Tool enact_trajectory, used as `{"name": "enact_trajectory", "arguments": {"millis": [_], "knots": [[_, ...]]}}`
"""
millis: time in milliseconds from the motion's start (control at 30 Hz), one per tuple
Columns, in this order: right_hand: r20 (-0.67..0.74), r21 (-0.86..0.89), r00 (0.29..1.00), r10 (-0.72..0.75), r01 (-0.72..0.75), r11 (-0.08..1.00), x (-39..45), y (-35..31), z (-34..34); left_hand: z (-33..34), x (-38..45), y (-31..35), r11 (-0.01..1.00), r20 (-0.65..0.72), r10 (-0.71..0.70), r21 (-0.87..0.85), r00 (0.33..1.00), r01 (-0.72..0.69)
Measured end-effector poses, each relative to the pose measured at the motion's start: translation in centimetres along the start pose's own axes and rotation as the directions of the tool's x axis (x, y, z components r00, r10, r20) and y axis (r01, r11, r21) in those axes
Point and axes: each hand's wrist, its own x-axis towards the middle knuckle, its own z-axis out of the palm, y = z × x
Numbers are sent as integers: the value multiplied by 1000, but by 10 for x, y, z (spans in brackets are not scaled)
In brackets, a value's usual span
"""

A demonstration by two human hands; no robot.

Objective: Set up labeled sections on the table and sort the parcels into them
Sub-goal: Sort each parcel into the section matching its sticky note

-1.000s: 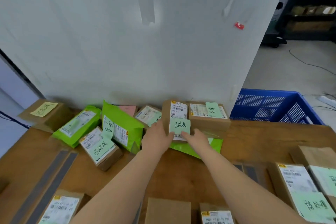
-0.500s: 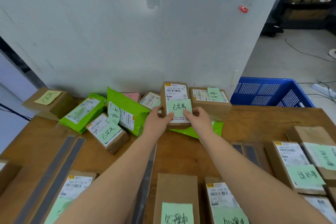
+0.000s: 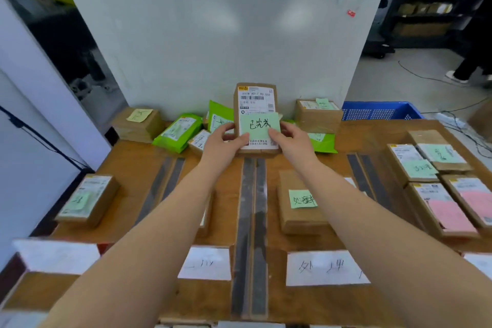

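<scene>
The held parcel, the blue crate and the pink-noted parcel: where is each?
Held parcel (image 3: 255, 100), head view: on its white shipping label.
Blue crate (image 3: 378, 114), head view: on its perforated near wall.
Pink-noted parcel (image 3: 450, 214), head view: on the pink note.

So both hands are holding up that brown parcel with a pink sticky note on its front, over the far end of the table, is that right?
Almost. The sticky note on the brown parcel is green, not pink, with dark handwriting on it, as the head view shows. The rest holds: the left hand and right hand grip the parcel's lower sides over the far end of the table.
</scene>
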Motion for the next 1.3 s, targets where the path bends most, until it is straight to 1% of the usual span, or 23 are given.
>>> {"name": "enact_trajectory", "arguments": {"millis": [167,367,500,633,767,900,1000,1167,1233,1300], "knots": [[17,8,999,-37,37,999,-67,-12,40,-63,-63,-8,991,67,-54,-117,996,62],[58,-35,998,-21,24,999,-110,-14,77,-112,-100,-24,988,86,-96,-114,992,106],[80,-18,996,28,-27,999,-111,-13,90,-121,-104,-32,987,89,-111,-105,990,120],[77,-88,995,67,-60,994,-103,-5,96,-116,-97,-38,987,114,-143,-59,983,150],[97,-141,991,93,-79,987,-88,10,100,-111,-78,-51,982,61,-180,-53,982,183],[89,-121,981,170,-159,980,-79,26,108,-111,-62,-70,975,63,-216,-41,974,219],[59,-138,976,210,-200,970,-73,36,115,-113,-46,-83,973,86,-229,15,970,229],[-31,-219,970,243,-244,945,-58,52,134,-107,-14,-102,964,193,-142,249,971,92],[-77,-226,961,265,-276,934,-51,58,140,-104,-2,-111,939,264,-144,341,954,48],[-113,-242,949,296,-315,918,-43,65,145,-101,9,-122,918,319,-157,396,935,19]]}}
